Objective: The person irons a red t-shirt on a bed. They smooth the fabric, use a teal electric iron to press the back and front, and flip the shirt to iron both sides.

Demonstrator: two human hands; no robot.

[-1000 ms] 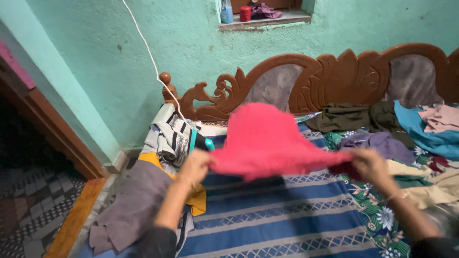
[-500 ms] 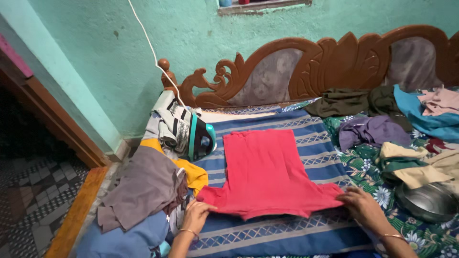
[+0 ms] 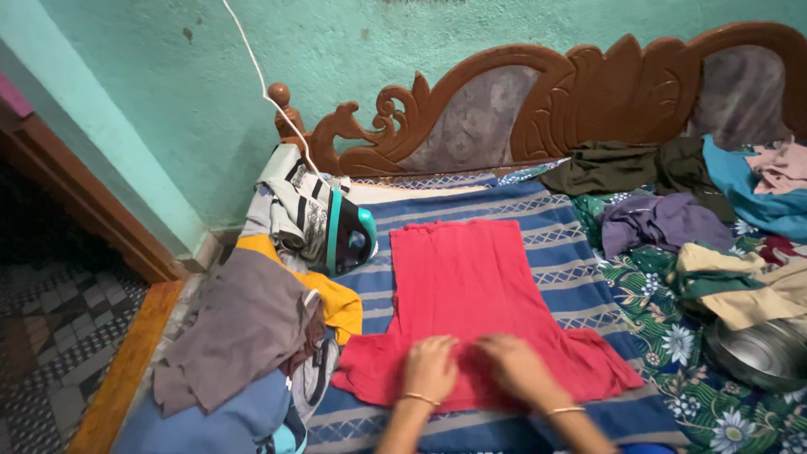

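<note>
A red shirt (image 3: 471,286) lies spread flat on a blue striped cloth (image 3: 555,244) that covers the bed. My left hand (image 3: 430,366) and my right hand (image 3: 521,368) both press flat on the shirt's near middle, close together, fingers spread, holding nothing. The shirt's short sleeves stick out to either side of my hands. Both wrists wear thin bangles.
A teal and black clothes iron (image 3: 351,240) stands left of the shirt, its white cord (image 3: 269,92) running up the wall. Piled clothes (image 3: 252,328) lie at the left, more garments (image 3: 706,219) at the right. A steel bowl (image 3: 756,353) sits near right. Carved wooden headboard (image 3: 572,101) behind.
The red shirt went from held up in the air to lying flat on the bed. My hands moved from its outer sleeves inward to its middle.
</note>
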